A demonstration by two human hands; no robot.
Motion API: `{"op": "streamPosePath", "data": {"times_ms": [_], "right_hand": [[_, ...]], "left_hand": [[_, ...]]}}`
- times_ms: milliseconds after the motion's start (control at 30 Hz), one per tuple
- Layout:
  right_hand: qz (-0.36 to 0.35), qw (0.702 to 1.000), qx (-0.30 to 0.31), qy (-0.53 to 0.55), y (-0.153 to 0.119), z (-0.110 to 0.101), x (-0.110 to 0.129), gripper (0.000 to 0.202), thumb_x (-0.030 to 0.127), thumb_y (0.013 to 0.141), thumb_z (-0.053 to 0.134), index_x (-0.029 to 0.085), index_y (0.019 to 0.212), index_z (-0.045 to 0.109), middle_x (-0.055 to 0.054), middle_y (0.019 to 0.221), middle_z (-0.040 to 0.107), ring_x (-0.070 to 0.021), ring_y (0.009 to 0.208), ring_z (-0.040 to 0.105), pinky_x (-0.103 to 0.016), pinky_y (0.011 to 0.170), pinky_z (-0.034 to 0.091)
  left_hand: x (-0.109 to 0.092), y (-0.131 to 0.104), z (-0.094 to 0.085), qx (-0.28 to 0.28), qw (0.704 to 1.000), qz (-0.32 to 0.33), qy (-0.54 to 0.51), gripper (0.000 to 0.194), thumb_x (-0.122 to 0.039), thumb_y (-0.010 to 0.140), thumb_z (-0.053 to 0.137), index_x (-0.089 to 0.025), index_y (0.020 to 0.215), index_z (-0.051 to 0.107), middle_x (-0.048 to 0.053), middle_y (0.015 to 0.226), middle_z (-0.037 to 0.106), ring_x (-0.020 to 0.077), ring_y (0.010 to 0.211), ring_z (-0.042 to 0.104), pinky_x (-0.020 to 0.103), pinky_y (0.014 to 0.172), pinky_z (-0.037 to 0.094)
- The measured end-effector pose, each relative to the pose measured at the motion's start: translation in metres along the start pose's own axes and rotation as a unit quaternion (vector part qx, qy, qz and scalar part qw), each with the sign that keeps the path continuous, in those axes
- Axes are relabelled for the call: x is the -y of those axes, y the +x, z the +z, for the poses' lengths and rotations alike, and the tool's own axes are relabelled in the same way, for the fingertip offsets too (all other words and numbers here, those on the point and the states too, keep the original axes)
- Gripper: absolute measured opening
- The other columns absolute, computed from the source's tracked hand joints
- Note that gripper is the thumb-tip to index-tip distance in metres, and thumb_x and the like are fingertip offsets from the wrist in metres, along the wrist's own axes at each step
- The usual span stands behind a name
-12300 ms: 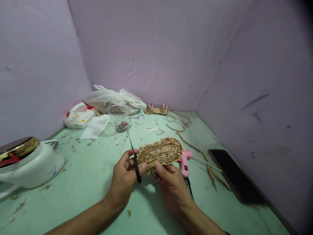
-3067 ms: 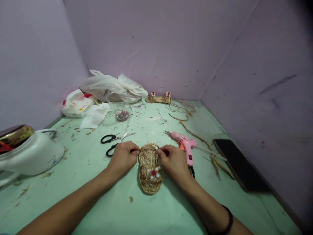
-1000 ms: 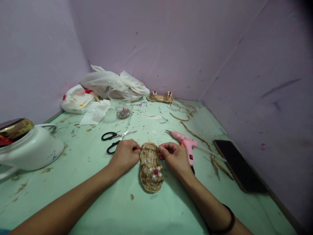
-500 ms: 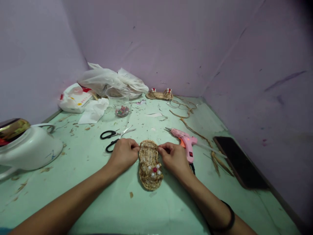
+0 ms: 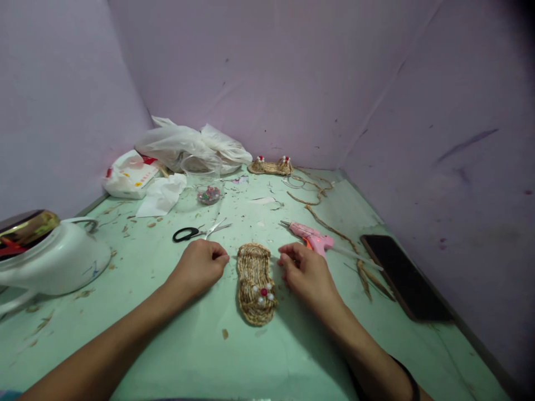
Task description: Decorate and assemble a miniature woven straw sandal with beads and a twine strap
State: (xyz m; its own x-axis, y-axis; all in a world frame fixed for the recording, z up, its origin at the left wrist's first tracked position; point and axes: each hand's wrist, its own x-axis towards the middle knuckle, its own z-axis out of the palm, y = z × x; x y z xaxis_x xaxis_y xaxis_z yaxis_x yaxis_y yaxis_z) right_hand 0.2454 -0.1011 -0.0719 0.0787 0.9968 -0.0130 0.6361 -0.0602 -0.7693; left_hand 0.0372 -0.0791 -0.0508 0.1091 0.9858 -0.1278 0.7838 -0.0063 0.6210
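A small braided straw slipper (image 5: 254, 267) lies flat on the green tabletop, a cluster of white beads round one red bead (image 5: 263, 292) on its nearer half. Left of its far end is my left hand (image 5: 203, 266), fingers curled and thumb against forefinger; whether anything is in that pinch I cannot make out. On the other side my right hand (image 5: 307, 272) hovers with fingers bent and slightly apart, holding nothing visible. Both hands are clear of the slipper. Black-handled scissors (image 5: 188, 234) lie beyond my left hand, partly covered by it. A pink glue gun (image 5: 311, 234) sits behind my right hand, its grip hidden.
At the back stands a finished-looking beaded straw piece (image 5: 271, 168). Straw cord (image 5: 330, 227) trails toward a dark phone (image 5: 403, 278) on the right. Leftward are a clear cup of beads (image 5: 208, 195), plastic bags (image 5: 194, 146), a tissue (image 5: 162, 195) and a white pot (image 5: 62, 259).
Both hands have come off the slipper's far edges and moved outward, left and right. The slipper stays in place on the table. The view has shifted slightly.
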Motion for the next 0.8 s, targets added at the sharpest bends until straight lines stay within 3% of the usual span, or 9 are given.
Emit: {"op": "streamPosePath", "data": {"times_ms": [67, 133, 267, 433, 567, 667, 733, 800], "right_hand": [[-0.001, 0.997, 0.057, -0.048, -0.003, -0.007, 0.004, 0.015, 0.019, 0.073, 0.048, 0.016, 0.069, 0.062, -0.003, 0.061, 0.064, -0.0129, 0.048, 0.053, -0.024, 0.047, 0.035], [0.008, 0.992, 0.112, -0.053, -0.004, -0.01, 0.006, 0.014, 0.017, 0.07, 0.05, 0.016, 0.062, 0.062, -0.003, 0.056, 0.062, -0.0123, 0.047, 0.05, -0.023, 0.045, 0.032], [0.034, 0.986, 0.161, 0.01, -0.002, -0.009, 0.002, 0.013, 0.015, 0.067, 0.052, 0.015, 0.067, 0.066, -0.002, 0.059, 0.064, -0.0115, 0.049, 0.053, -0.021, 0.047, 0.034], [0.093, 0.967, 0.213, 0.104, -0.002, -0.004, 0.006, 0.013, 0.014, 0.069, 0.052, 0.013, 0.07, 0.065, -0.001, 0.058, 0.063, -0.0086, 0.045, 0.051, -0.018, 0.043, 0.036], [0.12, 0.948, 0.256, 0.148, -0.007, -0.01, 0.019, 0.017, 0.015, 0.072, 0.049, 0.012, 0.079, 0.064, -0.003, 0.066, 0.066, -0.0069, 0.041, 0.049, -0.018, 0.04, 0.038], [0.11, 0.938, 0.289, 0.156, -0.008, -0.02, 0.021, 0.014, 0.019, 0.07, 0.053, 0.014, 0.063, 0.063, -0.002, 0.057, 0.064, -0.0073, 0.04, 0.048, -0.019, 0.041, 0.036], [0.077, 0.963, 0.231, 0.114, -0.004, -0.025, 0.015, 0.02, 0.024, 0.07, 0.055, 0.015, 0.053, 0.059, 0.0, 0.049, 0.059, -0.0086, 0.041, 0.047, -0.02, 0.041, 0.035], [0.04, 0.99, 0.114, 0.078, 0.002, -0.027, 0.007, 0.017, 0.029, 0.069, 0.056, 0.016, 0.059, 0.06, -0.001, 0.052, 0.06, -0.0112, 0.046, 0.051, -0.022, 0.043, 0.038]], "left_hand": [[-0.001, -0.003, -0.001, 0.032, 0.999, -0.016, -0.007, 0.024, -0.03, 0.065, 0.05, -0.014, 0.051, 0.061, 0.0, 0.047, 0.05, 0.0119, 0.047, 0.041, 0.024, 0.048, 0.03], [-0.004, -0.005, 0.0, 0.07, 0.997, -0.023, -0.015, 0.025, -0.031, 0.064, 0.05, -0.015, 0.045, 0.055, -0.003, 0.042, 0.041, 0.0101, 0.044, 0.034, 0.023, 0.045, 0.025], [-0.009, -0.008, 0.003, 0.112, 0.993, -0.017, -0.029, 0.026, -0.03, 0.065, 0.048, -0.016, 0.042, 0.048, -0.005, 0.039, 0.034, 0.0084, 0.042, 0.027, 0.024, 0.043, 0.02], [-0.011, -0.009, 0.007, 0.145, 0.979, -0.047, -0.135, 0.021, -0.031, 0.064, 0.052, -0.015, 0.05, 0.053, -0.005, 0.04, 0.04, 0.0073, 0.038, 0.029, 0.023, 0.041, 0.022], [-0.01, -0.006, 0.005, 0.088, 0.96, -0.06, -0.257, 0.027, -0.034, 0.062, 0.057, -0.011, 0.075, 0.062, -0.001, 0.054, 0.056, 0.0095, 0.044, 0.042, 0.022, 0.045, 0.032], [-0.005, 0.001, 0.0, 0.009, 0.963, -0.046, -0.267, 0.033, -0.037, 0.064, 0.059, -0.01, 0.083, 0.065, 0.005, 0.07, 0.064, 0.0144, 0.059, 0.053, 0.025, 0.055, 0.039], [0.0, 0.005, -0.005, -0.054, 0.977, -0.033, -0.202, 0.035, -0.036, 0.066, 0.058, -0.011, 0.088, 0.066, 0.007, 0.078, 0.067, 0.0175, 0.068, 0.055, 0.027, 0.061, 0.041], [0.002, 0.006, -0.012, -0.07, 0.987, -0.02, -0.142, 0.035, -0.035, 0.067, 0.056, -0.011, 0.091, 0.066, 0.007, 0.082, 0.067, 0.0195, 0.072, 0.057, 0.029, 0.065, 0.041]]}}
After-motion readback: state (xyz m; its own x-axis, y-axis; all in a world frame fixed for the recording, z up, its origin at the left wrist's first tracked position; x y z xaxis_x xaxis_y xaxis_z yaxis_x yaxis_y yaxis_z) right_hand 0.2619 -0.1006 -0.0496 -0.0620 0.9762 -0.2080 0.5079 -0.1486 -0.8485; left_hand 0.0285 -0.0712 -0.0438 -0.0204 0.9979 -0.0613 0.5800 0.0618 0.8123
